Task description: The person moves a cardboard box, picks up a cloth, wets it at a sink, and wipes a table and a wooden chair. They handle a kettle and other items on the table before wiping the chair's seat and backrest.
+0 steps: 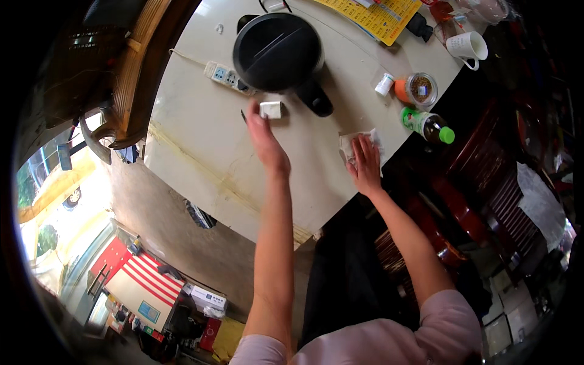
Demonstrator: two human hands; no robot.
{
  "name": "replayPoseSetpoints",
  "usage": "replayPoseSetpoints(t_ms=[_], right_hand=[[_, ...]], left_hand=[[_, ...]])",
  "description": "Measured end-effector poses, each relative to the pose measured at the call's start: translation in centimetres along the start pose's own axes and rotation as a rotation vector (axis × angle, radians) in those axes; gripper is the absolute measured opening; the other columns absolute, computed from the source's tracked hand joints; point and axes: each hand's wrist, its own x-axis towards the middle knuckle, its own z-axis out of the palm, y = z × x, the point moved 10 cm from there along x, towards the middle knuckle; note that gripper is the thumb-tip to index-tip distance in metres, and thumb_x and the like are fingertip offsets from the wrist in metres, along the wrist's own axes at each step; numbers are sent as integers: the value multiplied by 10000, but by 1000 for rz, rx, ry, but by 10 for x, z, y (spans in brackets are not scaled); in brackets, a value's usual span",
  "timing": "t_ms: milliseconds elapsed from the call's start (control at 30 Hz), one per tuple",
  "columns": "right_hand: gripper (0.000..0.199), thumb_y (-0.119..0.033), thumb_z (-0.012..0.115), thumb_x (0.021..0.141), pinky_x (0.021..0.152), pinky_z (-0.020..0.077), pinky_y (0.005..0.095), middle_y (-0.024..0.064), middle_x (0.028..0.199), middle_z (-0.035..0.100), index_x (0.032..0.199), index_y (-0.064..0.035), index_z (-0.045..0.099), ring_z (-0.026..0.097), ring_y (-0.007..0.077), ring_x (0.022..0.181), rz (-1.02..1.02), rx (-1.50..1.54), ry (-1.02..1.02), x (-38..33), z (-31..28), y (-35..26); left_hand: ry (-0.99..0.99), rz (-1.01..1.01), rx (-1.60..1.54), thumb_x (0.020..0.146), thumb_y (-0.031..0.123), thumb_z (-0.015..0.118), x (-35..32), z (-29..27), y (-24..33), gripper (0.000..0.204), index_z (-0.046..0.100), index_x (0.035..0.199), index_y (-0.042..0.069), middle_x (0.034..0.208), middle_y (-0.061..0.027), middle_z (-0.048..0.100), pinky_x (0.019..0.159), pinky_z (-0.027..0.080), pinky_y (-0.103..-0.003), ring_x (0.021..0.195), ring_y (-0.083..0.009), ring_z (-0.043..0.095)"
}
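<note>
Step in hand: wiping the surface (201,140) — the right hand (365,161) presses a white cloth (350,146) flat near the right edge, while the left hand (266,137) reaches far toward a small white block (271,109).
Left hand: fingers stretched out and mostly open, tips at or just touching the block; no closed grip shows, and whether it has hold of it I cannot tell.
Right hand: palm down, fingers spread on the cloth, pinning it rather than clasping it.
Block: small, white, rectangular with rounded corners; lies flat just near of the black pot (278,52) and beside its handle (314,97).
Cloth: white, crumpled, partly hidden under the hand; lies at the surface's right edge, near a green-capped bottle (429,125).
Next move calls for: judged from the pose, a pinch on the block's short sides and a lift clear of the handle, with the cloth kept flat.
Nearby: a white power strip (225,76) left of the pot; a jar (420,89) and mug (468,47) far right.
</note>
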Motion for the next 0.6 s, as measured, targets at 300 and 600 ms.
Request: replayPoseSetpoints(t_ms=[300, 600], right_hand=[[570, -409, 306, 1020, 1142, 220, 368, 135, 1459, 389, 1433, -18, 348, 334, 264, 1368, -6, 1264, 301, 197, -99, -46], [597, -464, 322, 1019, 1117, 300, 356, 78, 1459, 406, 1481, -88, 282, 400, 203, 1318, 52, 1613, 14, 249, -36, -36]], left_hand=[[-23, -118, -556, 1031, 410, 327, 75, 58, 17, 465, 512, 1281, 63, 1266, -65, 571, 1025, 381, -328, 1173, -199, 519], [58, 163, -380, 1039, 312, 246, 83, 51, 25, 499, 508, 1313, -14, 1301, -110, 543, 1075, 321, -304, 1217, -195, 481]])
